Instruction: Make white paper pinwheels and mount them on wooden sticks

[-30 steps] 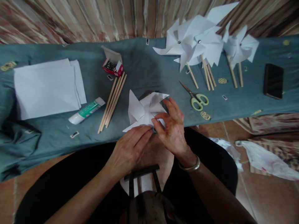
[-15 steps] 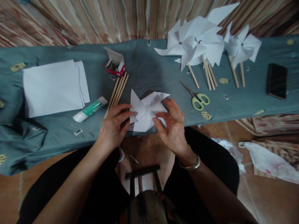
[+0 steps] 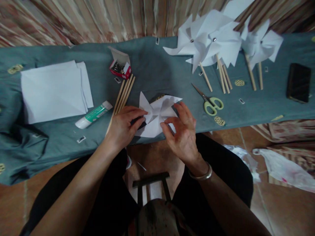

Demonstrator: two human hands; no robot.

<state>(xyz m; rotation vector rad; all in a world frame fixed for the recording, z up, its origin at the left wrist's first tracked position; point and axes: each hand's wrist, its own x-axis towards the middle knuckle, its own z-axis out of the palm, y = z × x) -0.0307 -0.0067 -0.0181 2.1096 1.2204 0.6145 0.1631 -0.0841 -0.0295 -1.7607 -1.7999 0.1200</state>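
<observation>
While the half-formed paper pinwheel (image 3: 157,114) is lying flat at the near edge of the teal-covered table (image 3: 157,65), both hands are working on it from opposite sides. The left hand (image 3: 123,126) is pinching a folded tip at the left of centre, thumb and forefinger closed on the paper. The right hand (image 3: 182,131) is resting on the right-hand blades, fingers spread and curved, fingertips pressing the sheet down near the centre rather than clenching it.

Judged from its look, the pinwheel is thin white paper: very light, limp across the open blades, and stiffer only along the creases. It is likely creasing or tearing under any hard squeeze, and it is probably sliding easily on the cloth. Hold is best taken at the centre, where the tips are overlapping, or along a folded edge; the loose blade points are giving little support.

Just left of the left hand, a bundle of wooden sticks (image 3: 122,96) is lying beside a glue tube (image 3: 93,114). A small red box of pins (image 3: 120,68) is standing behind them, scissors (image 3: 209,101) are lying to the right, and finished pinwheels (image 3: 209,42) are resting at the far edge.
</observation>
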